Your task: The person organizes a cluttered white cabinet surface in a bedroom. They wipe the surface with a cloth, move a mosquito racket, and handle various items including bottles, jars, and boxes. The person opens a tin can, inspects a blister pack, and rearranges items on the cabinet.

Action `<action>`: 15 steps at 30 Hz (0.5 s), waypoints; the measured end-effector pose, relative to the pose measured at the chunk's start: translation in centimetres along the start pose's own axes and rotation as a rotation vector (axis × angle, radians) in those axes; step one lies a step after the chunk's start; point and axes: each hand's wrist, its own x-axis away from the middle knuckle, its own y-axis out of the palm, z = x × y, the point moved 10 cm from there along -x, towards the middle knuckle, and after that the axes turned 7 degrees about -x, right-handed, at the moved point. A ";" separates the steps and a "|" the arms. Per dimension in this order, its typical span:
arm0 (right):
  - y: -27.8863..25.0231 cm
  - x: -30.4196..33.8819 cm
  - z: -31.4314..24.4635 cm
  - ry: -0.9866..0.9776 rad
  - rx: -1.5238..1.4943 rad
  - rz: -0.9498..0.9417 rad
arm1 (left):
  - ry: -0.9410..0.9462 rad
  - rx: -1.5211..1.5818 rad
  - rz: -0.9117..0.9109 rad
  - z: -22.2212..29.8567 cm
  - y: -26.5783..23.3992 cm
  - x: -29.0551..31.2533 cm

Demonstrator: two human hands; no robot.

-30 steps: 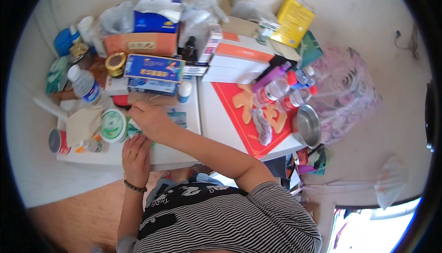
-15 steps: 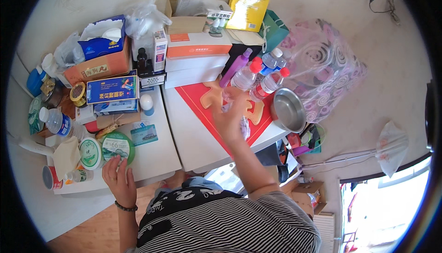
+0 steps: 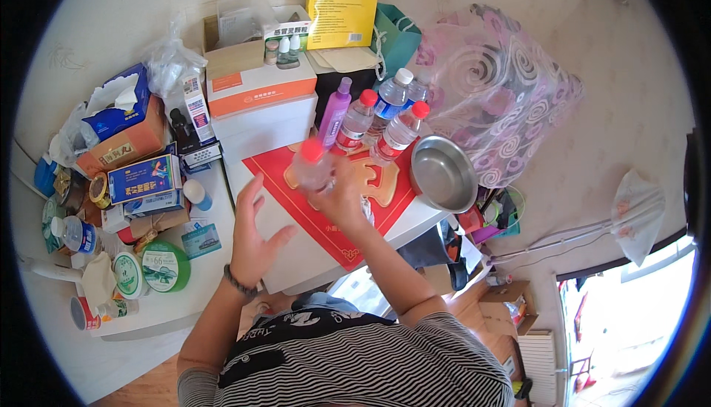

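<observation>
My right hand (image 3: 344,198) grips a bottle (image 3: 311,168), seemingly mid-carry; my left hand (image 3: 256,235), fingers spread and empty, should probably steady it.

A home, judging by the radiator (image 3: 537,357), tissue box (image 3: 124,117) and metal basin (image 3: 443,170)

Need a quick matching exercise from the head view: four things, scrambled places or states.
Column one
1. Left hand
2. Right hand
3. Metal bowl
4. Purple bottle

Column two
A. Holding a clear red-capped bottle
B. Standing just right of the orange-and-white box
C. Empty, fingers spread
D. Round and silver-grey

Pairs: 1-C, 2-A, 3-D, 4-B
</observation>
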 end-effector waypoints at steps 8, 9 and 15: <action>-2.3 -3.8 -2.0 -0.105 0.144 -0.195 | -0.114 0.342 0.136 -4.8 0.9 -3.0; -4.8 -5.2 -0.5 -0.060 0.243 -0.032 | -0.119 0.347 0.174 -4.9 -0.3 -2.5; -6.0 -11.3 3.0 -0.148 0.579 -0.040 | 0.011 0.129 0.079 0.5 -4.6 0.6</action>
